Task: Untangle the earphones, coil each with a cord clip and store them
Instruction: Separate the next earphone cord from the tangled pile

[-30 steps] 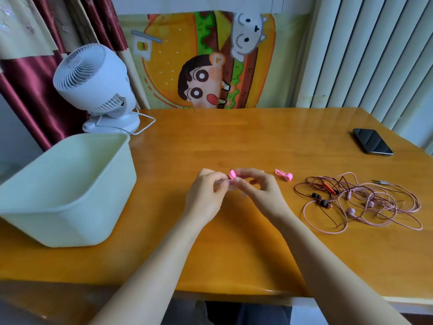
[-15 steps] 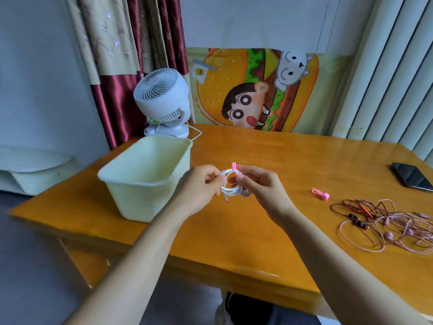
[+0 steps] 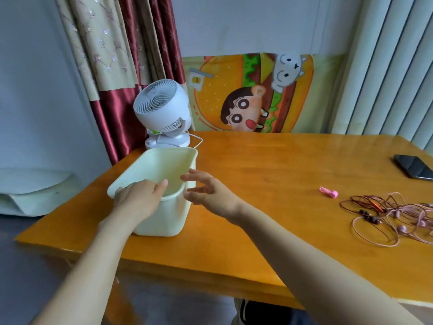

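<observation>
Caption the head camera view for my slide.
Left hand over the rim of the bin, right hand open beside it; pink clip and tangled earphones wait on the table.

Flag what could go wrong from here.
1. The bin stands near the left corner of the table, with the left hand at its rim; a shove could slide it off.
2. The tangle mixes red and pink cords; hard pulling may tighten the knots.
3. Only one clip shows beside it, perhaps too few for what is left.

Earphones [image 3: 402, 228] and phone [image 3: 413, 166] cross the right edge.
</observation>
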`<control>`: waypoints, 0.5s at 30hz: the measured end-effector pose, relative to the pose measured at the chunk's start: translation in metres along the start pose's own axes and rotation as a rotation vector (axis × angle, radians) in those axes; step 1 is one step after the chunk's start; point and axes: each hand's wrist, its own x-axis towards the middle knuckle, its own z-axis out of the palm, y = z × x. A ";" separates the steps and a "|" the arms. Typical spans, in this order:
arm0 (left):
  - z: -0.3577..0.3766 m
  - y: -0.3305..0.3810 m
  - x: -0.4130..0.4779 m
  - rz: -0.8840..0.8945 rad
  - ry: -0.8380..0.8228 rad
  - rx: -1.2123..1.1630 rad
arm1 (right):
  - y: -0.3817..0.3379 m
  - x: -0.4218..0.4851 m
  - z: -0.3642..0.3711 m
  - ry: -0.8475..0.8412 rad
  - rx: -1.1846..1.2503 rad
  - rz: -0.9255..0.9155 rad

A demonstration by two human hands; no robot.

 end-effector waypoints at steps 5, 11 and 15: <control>0.001 0.024 -0.005 0.184 0.369 -0.114 | 0.001 -0.020 -0.032 0.003 -0.077 0.025; 0.030 0.135 -0.027 0.539 0.443 -0.446 | 0.025 -0.086 -0.124 0.167 -0.276 0.138; 0.090 0.217 -0.033 0.707 0.138 -0.414 | 0.048 -0.154 -0.194 0.418 -0.452 0.232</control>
